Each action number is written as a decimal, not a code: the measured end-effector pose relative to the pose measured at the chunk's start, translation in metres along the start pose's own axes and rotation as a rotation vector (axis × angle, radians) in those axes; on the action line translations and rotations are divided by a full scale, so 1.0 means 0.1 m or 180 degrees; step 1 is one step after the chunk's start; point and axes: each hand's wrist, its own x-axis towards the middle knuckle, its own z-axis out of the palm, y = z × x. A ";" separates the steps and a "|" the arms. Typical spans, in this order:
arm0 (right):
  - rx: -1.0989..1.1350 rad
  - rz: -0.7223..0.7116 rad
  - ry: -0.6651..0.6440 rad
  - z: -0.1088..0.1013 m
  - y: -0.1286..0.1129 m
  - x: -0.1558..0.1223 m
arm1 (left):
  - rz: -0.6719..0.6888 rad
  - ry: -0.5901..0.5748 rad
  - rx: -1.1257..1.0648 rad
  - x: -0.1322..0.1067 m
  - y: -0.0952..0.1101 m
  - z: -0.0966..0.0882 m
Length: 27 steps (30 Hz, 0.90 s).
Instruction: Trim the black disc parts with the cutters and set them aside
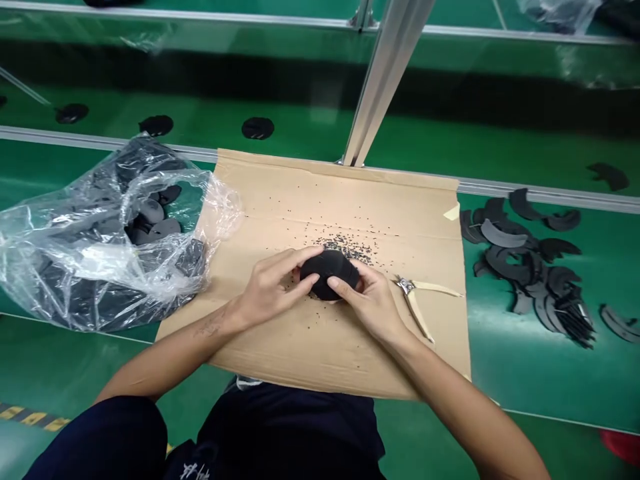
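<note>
Between my two hands is a rounded black plastic part [330, 272], held above the cardboard sheet [260, 347]. My left hand [273, 283] grips its left side, thumb in front and fingers behind. On the right side my right hand [370, 297] closes round it, with the thumb pressed on the near face. Small black scraps [350, 247] lie scattered on the cardboard just behind the part. A pair of cream-handled nippers [417, 297] rests with handles spread to the right of my right hand.
At left, a clear plastic bag [115, 253] holds several dark rounded parts and overlaps the cardboard. Curved black pieces [530, 260] are heaped on the green table at right. A metal post [385, 80] rises behind the cardboard. Several black discs [257, 128] appear beyond the rail.
</note>
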 end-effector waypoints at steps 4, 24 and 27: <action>-0.0088 -0.0035 0.0072 -0.01 0.00 -0.01 | -0.0029 -0.0110 0.0005 -0.01 0.00 0.01; -0.0654 -0.0619 0.0212 0.00 -0.02 -0.06 | 0.0275 0.0027 -0.0141 -0.02 -0.02 0.05; -0.0827 -0.0991 0.0241 0.02 -0.02 -0.09 | 0.0065 0.0043 -0.0446 -0.01 0.00 0.05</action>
